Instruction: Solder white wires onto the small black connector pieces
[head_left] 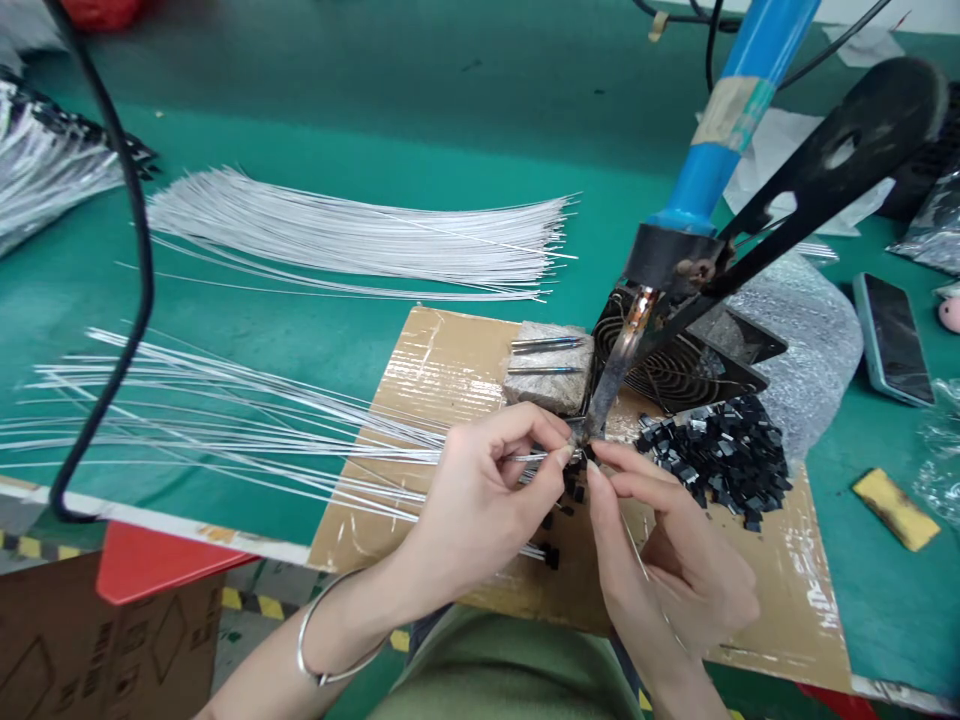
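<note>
Below the hot end of a blue-handled soldering iron (616, 365), my two hands meet over the cardboard. My left hand (502, 480) pinches a white wire (534, 457) with thumb and forefinger, its end beside the iron's tip. A small dark piece sits between the fingertips, mostly hidden. My right hand (667, 550) is closed, thumb against forefinger, on a thin solder wire (636, 548) that trails back over the palm towards the wrist. Loose white wires (300, 440) spread out left of my left hand. Under the hands lie several wires with black connectors (551, 556).
A pile of black connectors (724, 455) lies right of the hands. Behind the iron stands a black fan (675, 365), beside a grey block (547, 365) with metal rods. A bundle of white wires (360, 235), a phone (892, 335) and a yellow sponge (896, 508) rest on the green table.
</note>
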